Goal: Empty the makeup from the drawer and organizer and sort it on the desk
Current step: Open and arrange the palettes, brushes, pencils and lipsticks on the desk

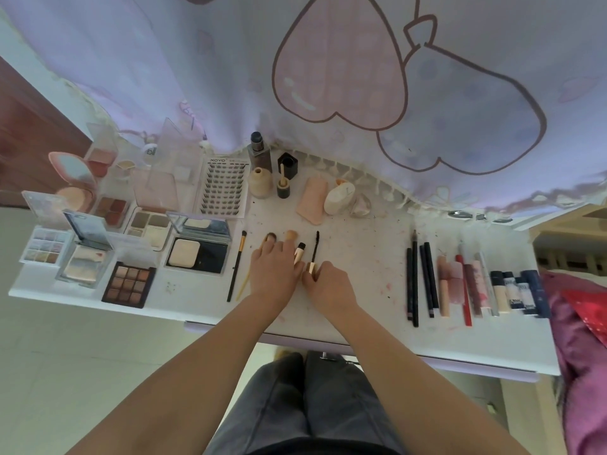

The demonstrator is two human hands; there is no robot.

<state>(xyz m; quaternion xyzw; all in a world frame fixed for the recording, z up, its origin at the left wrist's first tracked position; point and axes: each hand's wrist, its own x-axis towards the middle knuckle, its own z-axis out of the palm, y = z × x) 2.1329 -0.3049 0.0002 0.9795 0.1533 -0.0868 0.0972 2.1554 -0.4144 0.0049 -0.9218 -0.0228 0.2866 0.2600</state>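
both hands are working at the middle of the white desk (361,330) now. the left hand (274,274) is lying flat, fingers straight and spread, pressing down on a little row of brushes — a brown-tipped brush (269,238) and a peach-tipped one (291,235) are poking out past its fingertips, with a short gold-and-black brush (299,251) at its right edge. the right hand (328,285) is curling its fingers round the gold handle of the mascara wand (314,249), whose dark bristle end is pointing away from the person. a long black-handled brush (237,266) is lying just left of the left hand.

the sorted makeup is sitting in groups: open palettes and compacts are crowding the left end, among them a nine-pan brown eyeshadow palette (129,284) at the near edge and a tray of false lashes (225,187) further back. behind the hands, a foundation bottle (258,151), a small beige jar (260,182) and a pink tube (312,200) are standing or lying near the curtain (197,77). off to the right — pencils (422,280), lip products (460,284) and small tubes (515,292) are lying side by side in a row.
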